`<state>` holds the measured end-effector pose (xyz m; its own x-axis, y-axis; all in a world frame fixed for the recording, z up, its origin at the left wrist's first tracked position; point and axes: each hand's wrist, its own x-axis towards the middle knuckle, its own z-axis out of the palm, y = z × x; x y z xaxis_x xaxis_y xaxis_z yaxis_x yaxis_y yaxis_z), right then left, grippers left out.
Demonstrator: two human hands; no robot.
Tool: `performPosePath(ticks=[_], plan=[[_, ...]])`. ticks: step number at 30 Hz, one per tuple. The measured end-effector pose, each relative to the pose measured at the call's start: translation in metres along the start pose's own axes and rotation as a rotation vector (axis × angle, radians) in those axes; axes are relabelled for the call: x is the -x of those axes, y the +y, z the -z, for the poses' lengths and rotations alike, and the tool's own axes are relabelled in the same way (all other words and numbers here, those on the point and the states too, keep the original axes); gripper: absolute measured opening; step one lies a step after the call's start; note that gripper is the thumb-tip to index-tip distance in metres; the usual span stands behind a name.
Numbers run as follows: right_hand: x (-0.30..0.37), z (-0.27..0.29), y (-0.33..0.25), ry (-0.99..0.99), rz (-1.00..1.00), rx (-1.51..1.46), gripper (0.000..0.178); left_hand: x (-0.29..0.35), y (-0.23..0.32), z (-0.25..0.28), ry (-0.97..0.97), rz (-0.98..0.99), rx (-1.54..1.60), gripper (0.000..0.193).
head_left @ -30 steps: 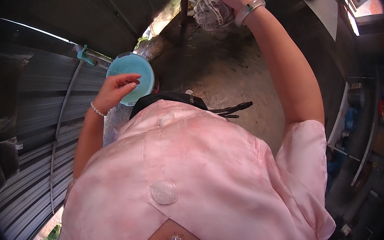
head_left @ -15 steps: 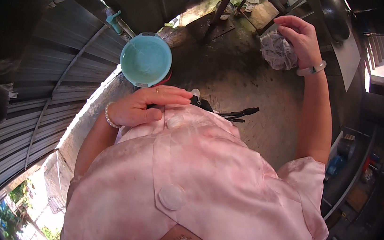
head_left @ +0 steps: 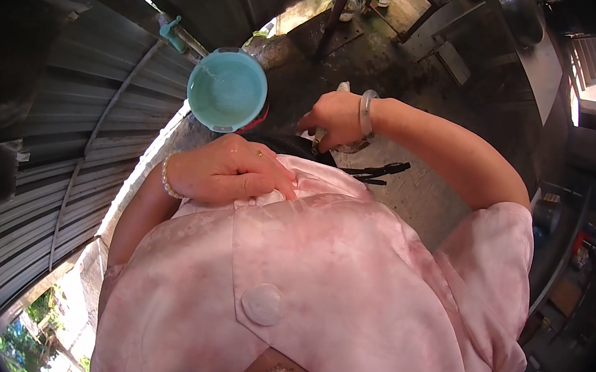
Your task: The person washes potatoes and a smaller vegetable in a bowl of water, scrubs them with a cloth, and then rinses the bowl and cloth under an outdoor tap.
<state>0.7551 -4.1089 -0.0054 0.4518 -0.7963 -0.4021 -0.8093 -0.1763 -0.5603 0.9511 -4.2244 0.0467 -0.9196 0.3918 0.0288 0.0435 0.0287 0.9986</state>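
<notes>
My right hand (head_left: 336, 120) reaches across to the middle, fingers bent down around a crumpled greyish cloth (head_left: 351, 146). Most of that cloth is hidden beneath the hand; pale bits show at its edges. Against the front of my pink shirt (head_left: 348, 265) lies my left hand (head_left: 230, 169), palm down, with its fingers draped over the fabric and nothing seen in it. Just beyond the left hand stands a round light-blue basin (head_left: 228, 93) with water in it. A teal tap (head_left: 173, 34) sits beside the basin, and a thin streak of water shows at the basin's far left.
Dark corrugated metal walling (head_left: 41, 179) runs down the left. A black strap (head_left: 380, 172) lies below my right forearm, over the concrete floor (head_left: 420, 207). Table legs (head_left: 338, 14) stand at the far side. Shelves with various items (head_left: 567, 275) line the right.
My right hand has swung from the far right to the middle with the cloth, toward the basin. My left hand has settled lower on the shirt, its fingers bending down.
</notes>
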Motion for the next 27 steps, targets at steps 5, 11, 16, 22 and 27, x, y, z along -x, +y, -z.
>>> performPosePath(ticks=[5,11,16,22,27], plan=[[0.005,-0.014,-0.004,0.039,-0.02,-0.03,0.027,-0.008,0.0,-0.007,0.294,0.191,-0.137,0.017],[0.004,-0.008,-0.007,0.027,0.065,0.115,0.011,-0.004,-0.028,0.0,0.355,0.179,-0.602,0.028],[0.014,0.006,-0.011,0.006,0.188,0.307,0.011,-0.001,-0.049,-0.005,0.085,0.259,-0.561,0.044],[0.015,0.03,-0.045,-0.307,0.342,0.533,0.01,-0.005,-0.036,-0.006,-0.026,0.337,-0.471,0.041],[0.03,0.016,-0.051,-0.385,0.382,0.426,0.008,-0.001,-0.042,-0.013,-0.002,0.365,-0.539,0.041]])
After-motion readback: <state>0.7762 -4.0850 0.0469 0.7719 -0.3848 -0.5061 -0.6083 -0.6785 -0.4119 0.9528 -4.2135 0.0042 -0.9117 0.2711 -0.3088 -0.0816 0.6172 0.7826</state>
